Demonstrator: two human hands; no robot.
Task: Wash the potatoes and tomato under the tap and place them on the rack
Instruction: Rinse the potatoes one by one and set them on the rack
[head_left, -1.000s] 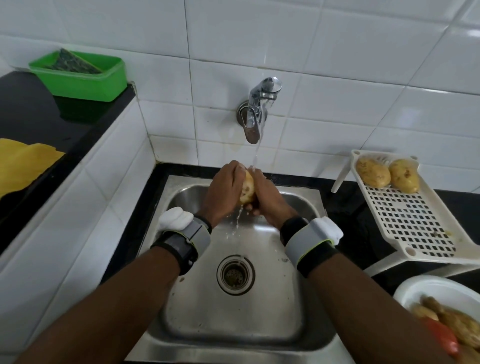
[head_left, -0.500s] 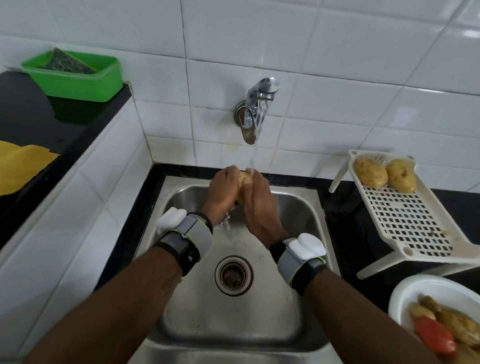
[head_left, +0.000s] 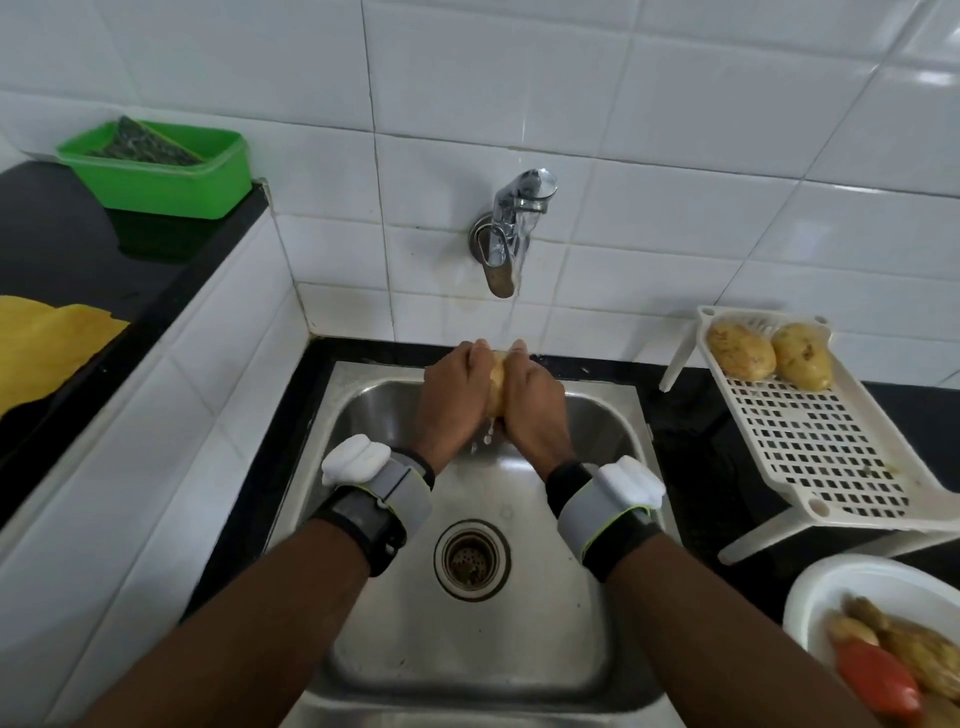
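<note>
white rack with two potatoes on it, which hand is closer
Right. The right hand grips the potato on the side facing the rack; the left hand grips its far side.

The rack (head_left: 810, 457) is cream, gridded with holes; its potatoes (head_left: 742, 351) are speckled tan. The blurred tomato (head_left: 878, 680) seems plain red.

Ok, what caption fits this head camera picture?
Left hand and right hand hold a potato under the tap; two potatoes lie on the rack.
</note>
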